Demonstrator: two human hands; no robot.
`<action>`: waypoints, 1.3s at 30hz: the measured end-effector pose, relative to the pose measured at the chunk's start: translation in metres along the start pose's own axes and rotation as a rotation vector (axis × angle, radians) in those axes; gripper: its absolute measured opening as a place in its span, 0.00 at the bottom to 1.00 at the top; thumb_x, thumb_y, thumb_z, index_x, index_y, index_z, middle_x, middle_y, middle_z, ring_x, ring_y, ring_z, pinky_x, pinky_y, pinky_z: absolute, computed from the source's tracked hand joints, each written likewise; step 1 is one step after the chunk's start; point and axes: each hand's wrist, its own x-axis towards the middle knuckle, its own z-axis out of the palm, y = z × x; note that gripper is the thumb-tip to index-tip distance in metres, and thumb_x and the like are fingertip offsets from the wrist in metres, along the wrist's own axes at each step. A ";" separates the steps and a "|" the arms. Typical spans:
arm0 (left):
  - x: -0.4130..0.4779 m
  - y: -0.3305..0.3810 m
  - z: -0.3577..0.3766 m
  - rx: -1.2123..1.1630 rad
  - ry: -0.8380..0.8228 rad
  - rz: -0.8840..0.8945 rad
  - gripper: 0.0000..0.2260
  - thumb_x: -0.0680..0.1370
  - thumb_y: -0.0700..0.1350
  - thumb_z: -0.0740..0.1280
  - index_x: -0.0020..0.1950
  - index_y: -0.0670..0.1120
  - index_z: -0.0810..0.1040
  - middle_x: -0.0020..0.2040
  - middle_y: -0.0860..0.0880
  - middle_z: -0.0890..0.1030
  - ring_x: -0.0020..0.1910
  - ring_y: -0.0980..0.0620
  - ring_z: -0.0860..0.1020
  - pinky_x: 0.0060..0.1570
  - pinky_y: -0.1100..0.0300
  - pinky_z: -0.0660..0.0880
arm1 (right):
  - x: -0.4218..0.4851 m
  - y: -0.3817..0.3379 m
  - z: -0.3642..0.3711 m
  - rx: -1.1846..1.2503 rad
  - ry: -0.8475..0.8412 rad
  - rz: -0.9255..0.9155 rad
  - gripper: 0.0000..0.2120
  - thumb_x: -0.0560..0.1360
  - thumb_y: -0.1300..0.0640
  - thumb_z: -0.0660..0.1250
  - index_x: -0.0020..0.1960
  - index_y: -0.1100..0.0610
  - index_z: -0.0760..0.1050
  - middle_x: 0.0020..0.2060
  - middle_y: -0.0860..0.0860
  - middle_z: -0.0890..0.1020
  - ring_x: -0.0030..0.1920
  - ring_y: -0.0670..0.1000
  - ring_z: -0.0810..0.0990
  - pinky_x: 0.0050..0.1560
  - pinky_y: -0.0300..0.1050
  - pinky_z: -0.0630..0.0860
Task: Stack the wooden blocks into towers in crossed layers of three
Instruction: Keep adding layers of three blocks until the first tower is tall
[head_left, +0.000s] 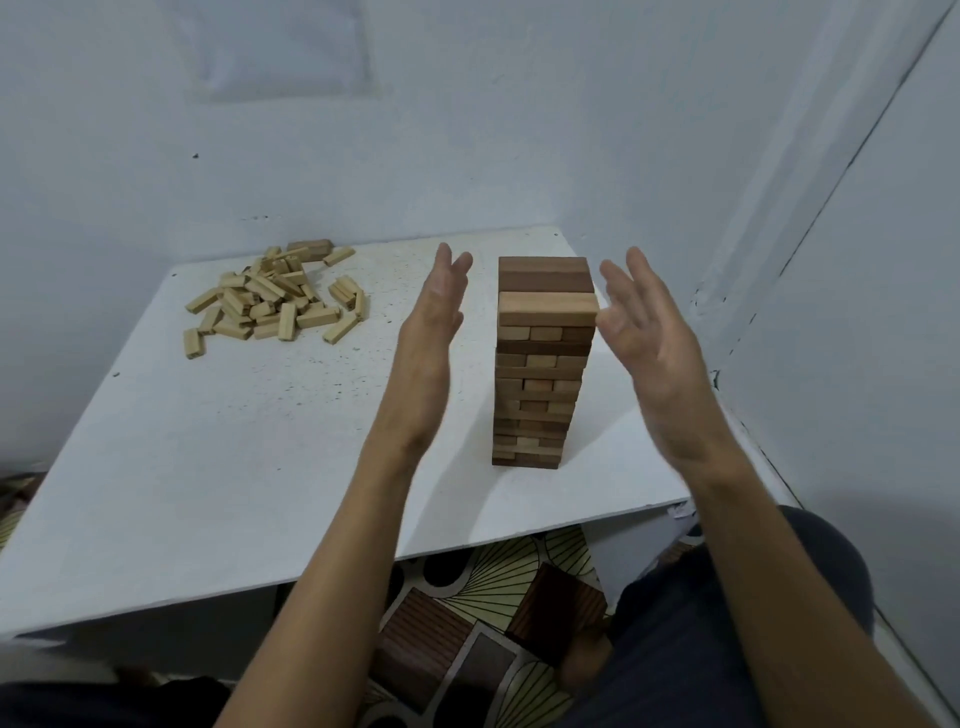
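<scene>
One tower (535, 384) stands on the white desk (234, 441), right of centre. Its crossed layers run up to a full top course: a pale block (548, 309) nearest, with darker wood behind it, seemingly two blocks. The step in hand looks like squaring up the tower. Both hands are spread and hold nothing, fingers straight, flanking the tower top. The left hand (439, 306) is apart from it. The right hand (644, 322) has its thumb just at the pale block's right end, though I cannot confirm contact. The layers number roughly a dozen; the low ones blur. At the far left lies one heap of loose blocks (275, 301), several dozen, too jumbled to count, with one darker block (310, 249) at its far edge. The next move is probably a gentle, even press from both sides, then a second tower begun from the heap.
</scene>
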 end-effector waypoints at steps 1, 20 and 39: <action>0.000 -0.001 -0.009 0.016 -0.049 -0.004 0.45 0.71 0.76 0.56 0.81 0.52 0.53 0.77 0.57 0.66 0.75 0.61 0.63 0.77 0.48 0.59 | 0.002 0.002 -0.010 -0.024 -0.059 0.018 0.47 0.69 0.31 0.68 0.80 0.45 0.52 0.75 0.39 0.65 0.74 0.37 0.63 0.73 0.39 0.62; -0.026 -0.064 0.040 -0.122 0.091 -0.273 0.45 0.73 0.78 0.46 0.77 0.48 0.66 0.75 0.48 0.70 0.75 0.52 0.66 0.76 0.46 0.59 | -0.022 0.056 0.064 0.306 0.176 0.329 0.46 0.69 0.20 0.49 0.77 0.48 0.64 0.73 0.46 0.71 0.74 0.45 0.67 0.75 0.54 0.65; -0.030 -0.072 0.043 -0.169 -0.021 -0.246 0.33 0.84 0.60 0.37 0.70 0.47 0.75 0.62 0.49 0.82 0.65 0.54 0.77 0.70 0.53 0.70 | -0.026 0.064 0.069 0.348 0.182 0.362 0.35 0.75 0.30 0.43 0.71 0.46 0.72 0.63 0.41 0.80 0.65 0.39 0.75 0.68 0.42 0.71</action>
